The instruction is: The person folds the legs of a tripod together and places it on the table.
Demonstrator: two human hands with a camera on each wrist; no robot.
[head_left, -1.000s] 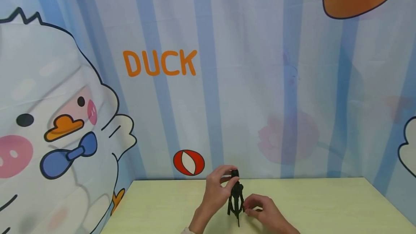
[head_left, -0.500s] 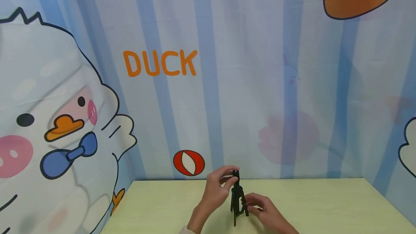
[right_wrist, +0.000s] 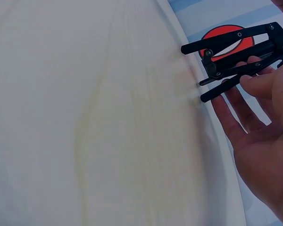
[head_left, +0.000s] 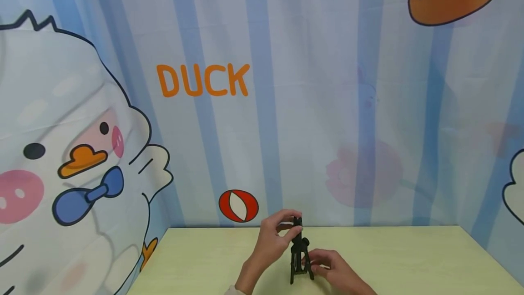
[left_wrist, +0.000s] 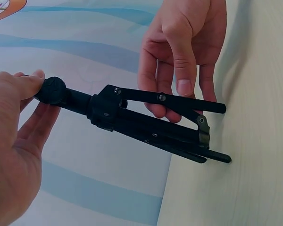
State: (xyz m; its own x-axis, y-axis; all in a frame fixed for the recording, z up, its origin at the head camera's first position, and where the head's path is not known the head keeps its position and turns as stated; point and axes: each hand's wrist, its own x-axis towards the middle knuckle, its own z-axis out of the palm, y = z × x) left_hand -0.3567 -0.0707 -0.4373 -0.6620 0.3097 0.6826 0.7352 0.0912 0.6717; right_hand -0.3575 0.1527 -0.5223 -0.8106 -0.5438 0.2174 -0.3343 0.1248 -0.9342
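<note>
A small black tripod [head_left: 299, 250] stands upright over the table, its legs partly spread and joined by hinged struts. My left hand [head_left: 273, 236] pinches its top end between thumb and fingers, near a round knob [left_wrist: 53, 90] in the left wrist view. Lower down, my right hand [head_left: 335, 270] holds one leg from the right side. The right wrist view shows the right thumb [right_wrist: 257, 84] on that leg [right_wrist: 226, 87], with fingers behind it. Silver rivets and a metal hinge [left_wrist: 203, 131] show on the legs in the left wrist view.
The pale yellow table [head_left: 204, 258] runs back to a fabric backdrop [head_left: 311, 104] with blue stripes, a printed duck [head_left: 94, 240] and a red ball print [head_left: 225, 206]. The backdrop meets the table's far edge just behind the tripod.
The tripod has turned about its upright axis, so its legs face differently. My right hand has stayed by the legs; my left hand keeps its grip on the top.
</note>
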